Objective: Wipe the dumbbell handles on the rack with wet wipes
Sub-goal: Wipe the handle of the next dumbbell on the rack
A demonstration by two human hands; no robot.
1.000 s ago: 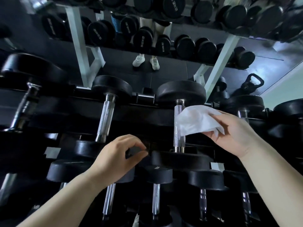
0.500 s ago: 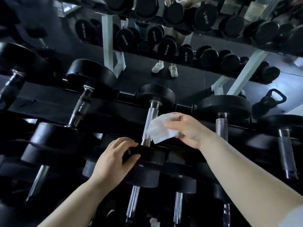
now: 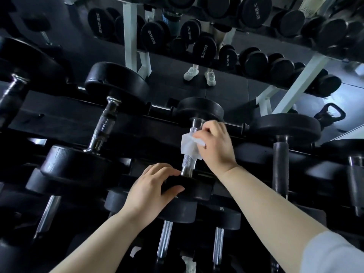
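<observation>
A black dumbbell lies on the top shelf of the rack (image 3: 59,119), its knurled chrome handle (image 3: 188,162) running toward me. My right hand (image 3: 215,146) is wrapped around the upper part of that handle with a white wet wipe (image 3: 188,145) pressed between palm and metal. My left hand (image 3: 155,189) grips the near black head (image 3: 195,189) of the same dumbbell, thumb on its front face. The far head (image 3: 200,109) sits against the rack's back rail.
More dumbbells lie on either side: a chrome-handled one (image 3: 102,125) to the left, a dark-handled one (image 3: 280,166) to the right. Lower shelves hold smaller dumbbells (image 3: 164,239). A mirror behind reflects racks, a person's white shoes (image 3: 199,74) and a kettlebell (image 3: 330,113).
My right hand carried the wipe left from one dumbbell to its neighbour and closed it around that handle. My left hand settled onto that dumbbell's near head. The view shifted left.
</observation>
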